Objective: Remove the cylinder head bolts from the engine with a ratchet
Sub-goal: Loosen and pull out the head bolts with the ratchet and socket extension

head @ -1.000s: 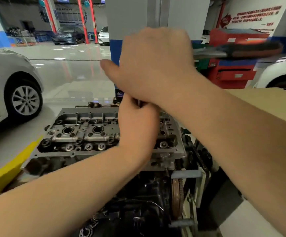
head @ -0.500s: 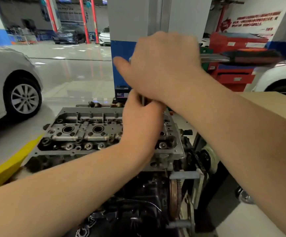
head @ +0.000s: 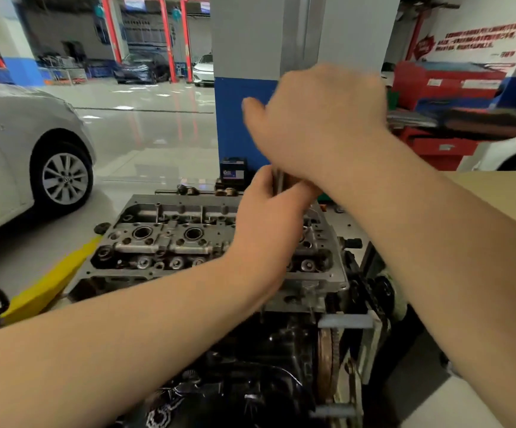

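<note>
A person's left hand [head: 269, 223] grips the upright extension bar [head: 276, 180] over the engine's [head: 170, 239] right end while the right hand [head: 318, 125] clasps the ratchet [head: 454, 123] head, apparently loosening a head bolt; another steady swing likely follows.

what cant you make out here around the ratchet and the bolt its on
- Bolt and socket: head view, hidden behind left hand.
- Ratchet head: head view, covered by right hand.
- Ratchet handle: motion-blurred, its end near the right edge.
- Cylinder head right part: hidden by both hands.
</note>
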A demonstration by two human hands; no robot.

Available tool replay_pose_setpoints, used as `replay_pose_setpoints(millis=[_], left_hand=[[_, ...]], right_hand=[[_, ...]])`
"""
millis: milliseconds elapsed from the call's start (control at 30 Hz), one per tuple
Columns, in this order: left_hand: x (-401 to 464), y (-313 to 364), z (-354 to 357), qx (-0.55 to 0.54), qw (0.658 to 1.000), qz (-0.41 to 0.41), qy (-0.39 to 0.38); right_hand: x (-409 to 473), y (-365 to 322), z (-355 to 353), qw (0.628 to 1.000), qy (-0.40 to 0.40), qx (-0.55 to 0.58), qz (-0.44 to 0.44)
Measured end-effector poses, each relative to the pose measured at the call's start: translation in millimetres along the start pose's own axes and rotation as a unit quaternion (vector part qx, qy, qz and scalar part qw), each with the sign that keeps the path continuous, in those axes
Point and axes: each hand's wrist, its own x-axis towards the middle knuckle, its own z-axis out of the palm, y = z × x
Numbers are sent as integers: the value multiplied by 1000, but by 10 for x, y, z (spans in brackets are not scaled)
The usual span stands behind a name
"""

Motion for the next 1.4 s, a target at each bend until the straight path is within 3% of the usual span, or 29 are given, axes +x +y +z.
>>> replay_pose_setpoints(millis=[67,100,133,200,233,267,333,400,467,533,600,667,700,733,800,833,867,933,1000,1133,1200,1233,1267,1300,1333,1400], left_hand=[[85,-11,62,13,995,25,91],[195,7,16,40,996,10,79],[303,61,-40,46,999,-20,13],[473,206,-204,3,964,-111,-240],[530,258,-284,-16,935,-145,-325],[554,279,-334,-27,918,-154,-365],[539,258,-336,8,944,-125,-304],[375,215,-272,90,984,-45,-150],[148,131,-145,68,997,-8,-35],[30,54,-6,7,1000,-5,29],[34,55,81,23,996,25,86],[139,132,35,63,994,8,90],[224,154,-32,76,997,-11,28],[315,174,-123,64,994,-35,-81],[437,251,-302,4,945,-89,-314],[458,269,-357,-7,922,-99,-374],[464,260,-384,-1,923,-97,-372],[410,192,-364,66,961,-61,-261],[246,119,-245,122,986,-8,-114],[43,18,77,-7,997,8,78],[154,58,98,33,992,2,119],[233,77,73,67,995,-4,74],[306,113,31,80,997,-20,-6],[373,143,-43,68,991,-43,-107],[444,155,-134,41,975,-71,-208],[514,165,-296,-10,933,-99,-346]], right_hand=[[-28,-49,71,996,51,44,-59],[-20,4,122,989,46,114,-82],[1,103,168,965,7,243,-95],[9,274,223,848,-104,513,-86],[-8,300,219,822,-118,550,-88],[-4,280,218,840,-108,525,-88],[55,181,196,925,-65,366,-81],[73,108,79,991,-45,125,-25],[38,21,-12,1000,-27,15,0],[-48,-107,-72,998,18,-19,-49],[-65,-147,-62,993,51,10,-104],[27,33,28,982,-1,119,-144],[64,158,65,960,-40,219,-168],[64,246,94,926,-76,325,-178],[-22,286,116,884,-86,419,-188],[-42,264,123,896,-66,398,-183],[-43,224,130,925,-41,340,-165],[-29,172,96,987,-2,136,-83],[-17,136,40,1000,6,27,-11],[-34,-57,52,995,74,31,-60],[8,56,162,979,37,174,-103],[27,177,205,938,-23,328,-111],[12,288,217,873,-81,471,-98],[-25,370,217,826,-107,547,-87],[-56,392,208,818,-107,558,-89],[-32,301,207,896,-73,425,-109]])
